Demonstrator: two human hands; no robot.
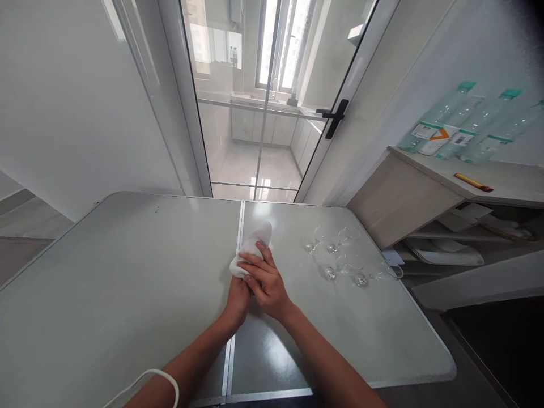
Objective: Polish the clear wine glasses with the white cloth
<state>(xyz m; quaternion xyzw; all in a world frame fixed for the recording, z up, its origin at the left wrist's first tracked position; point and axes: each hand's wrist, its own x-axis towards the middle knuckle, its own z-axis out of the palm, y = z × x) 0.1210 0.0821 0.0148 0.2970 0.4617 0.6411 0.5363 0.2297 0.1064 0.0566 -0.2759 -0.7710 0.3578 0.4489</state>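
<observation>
A bunched white cloth [255, 241] is held above the middle of the table, near its metal seam. My right hand [267, 282] lies over the cloth's near side, fingers curved round it. Below and to the left, my left hand [239, 293] grips the same cloth, its fingers mostly covered by the folds. Whether something is wrapped inside the cloth cannot be seen. Several clear stemmed glasses [330, 273] stand to the right of my hands, apart from them; their thin outlines are hard to make out.
The pale, glossy table [127, 294] has rounded corners. At the right is a wooden shelf unit [408, 192] with clear plastic bottles [450, 127] and a yellow-red packet [472, 182] on top. A glass door [272, 153] stands behind the table. A white cord [164, 373] crosses my left forearm.
</observation>
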